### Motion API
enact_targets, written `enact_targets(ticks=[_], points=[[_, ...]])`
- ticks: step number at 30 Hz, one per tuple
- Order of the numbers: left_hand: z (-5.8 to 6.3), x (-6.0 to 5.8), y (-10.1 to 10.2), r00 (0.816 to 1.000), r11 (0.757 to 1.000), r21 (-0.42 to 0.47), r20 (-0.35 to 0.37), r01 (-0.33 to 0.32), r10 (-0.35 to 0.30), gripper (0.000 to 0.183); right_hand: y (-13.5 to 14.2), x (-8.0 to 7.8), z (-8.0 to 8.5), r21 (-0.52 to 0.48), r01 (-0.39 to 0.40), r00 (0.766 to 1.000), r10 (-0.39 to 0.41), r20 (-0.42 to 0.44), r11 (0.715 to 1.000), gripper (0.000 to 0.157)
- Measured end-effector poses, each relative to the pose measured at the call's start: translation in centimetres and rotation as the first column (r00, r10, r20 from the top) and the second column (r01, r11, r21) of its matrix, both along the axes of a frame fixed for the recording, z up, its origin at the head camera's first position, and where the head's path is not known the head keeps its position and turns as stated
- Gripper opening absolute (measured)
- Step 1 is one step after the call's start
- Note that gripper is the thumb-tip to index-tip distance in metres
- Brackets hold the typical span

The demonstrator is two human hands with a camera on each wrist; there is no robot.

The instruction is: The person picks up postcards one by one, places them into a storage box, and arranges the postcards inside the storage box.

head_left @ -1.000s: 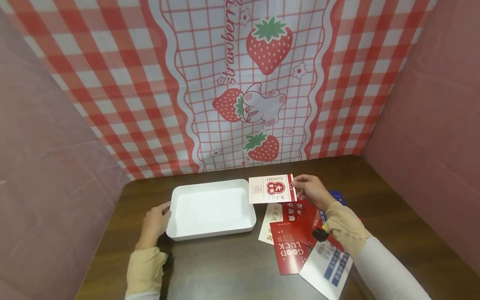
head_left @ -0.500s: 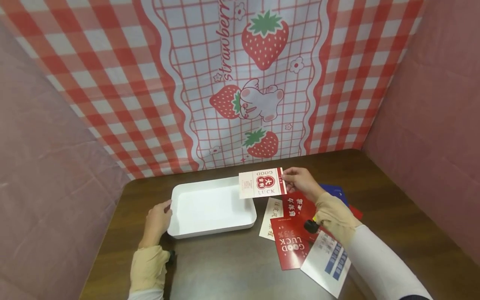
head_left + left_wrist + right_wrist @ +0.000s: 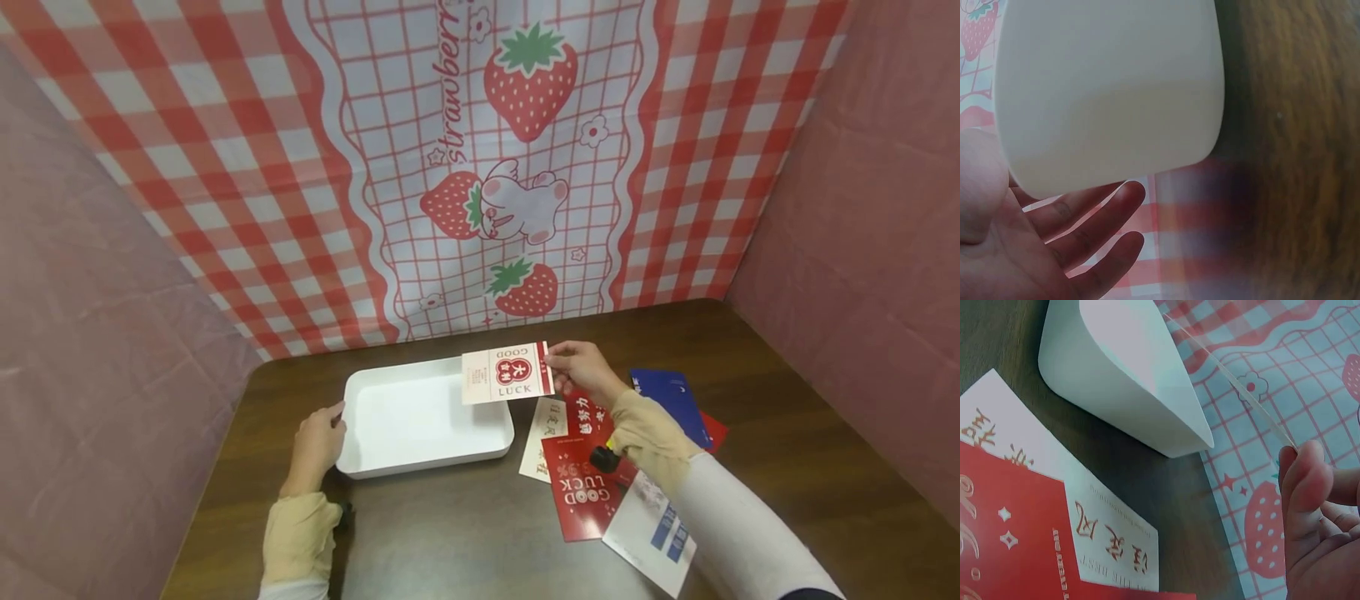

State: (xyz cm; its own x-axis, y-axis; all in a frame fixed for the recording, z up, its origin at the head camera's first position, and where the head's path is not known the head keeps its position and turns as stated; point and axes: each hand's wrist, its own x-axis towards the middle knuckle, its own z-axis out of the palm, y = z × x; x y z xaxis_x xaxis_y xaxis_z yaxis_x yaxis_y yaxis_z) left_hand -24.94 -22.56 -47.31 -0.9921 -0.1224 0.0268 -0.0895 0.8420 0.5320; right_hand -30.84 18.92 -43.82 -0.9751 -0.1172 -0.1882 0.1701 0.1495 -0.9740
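My right hand [image 3: 581, 365] pinches a cream greeting card [image 3: 480, 379], printed in red with "GOOD LUCK", by its red-banded right edge. The card extends over the right end of a white rectangular tray [image 3: 420, 464]. Seen edge-on in the right wrist view, the card [image 3: 1260, 412] runs up from between thumb and fingers. My left hand [image 3: 315, 437] holds the tray's left side at the rim. In the left wrist view its thumb lies by the rim and its other fingers [image 3: 1119, 200] spread beside the tray's wall, the index partly hidden.
Several cards lie overlapping right of the tray: a red GOOD LUCK card [image 3: 577, 508], a cream one [image 3: 536, 454], a white one with blue bands [image 3: 652, 542] and a blue one [image 3: 675, 404]. A strawberry-print cloth [image 3: 525, 208] hangs behind the wooden table [image 3: 450, 542].
My right hand has carried the cream card leftward, from beside the tray to over its right end. More of the blue card shows. The left hand stays at the tray's left side.
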Motion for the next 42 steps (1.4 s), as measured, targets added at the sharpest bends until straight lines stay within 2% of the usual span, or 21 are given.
enact_targets(ticks=[13,21,25,33,42], points=[[-0.2,-0.1,0.0,1.0,0.999,0.026,-0.006,-0.024,0.024,0.043,-3.6,-0.9,0.6,-0.037,-0.022,0.999,0.023,0.027,0.999,0.022],[0.3,-0.1,-0.2,0.999,1.0,0.021,-0.032,-0.013,0.013,0.043,-5.5,-1.3,0.7,-0.072,-0.018,0.998,0.022,0.059,0.997,0.021],[0.2,-0.2,-0.1,0.999,1.0,0.021,-0.04,-0.008,0.008,0.043,-6.4,-1.2,0.4,-0.06,-0.028,0.997,0.032,0.068,0.998,0.018],[-0.4,-0.3,-0.4,0.999,1.0,-0.007,-0.037,0.006,-0.006,0.044,-8.5,-0.7,-1.1,0.028,-0.064,0.994,0.062,0.089,0.998,0.016],[-0.4,-0.3,0.0,0.999,1.0,-0.009,-0.049,-0.01,0.009,0.044,-9.9,0.1,-2.1,0.049,-0.109,0.991,0.105,0.083,0.993,0.009]])
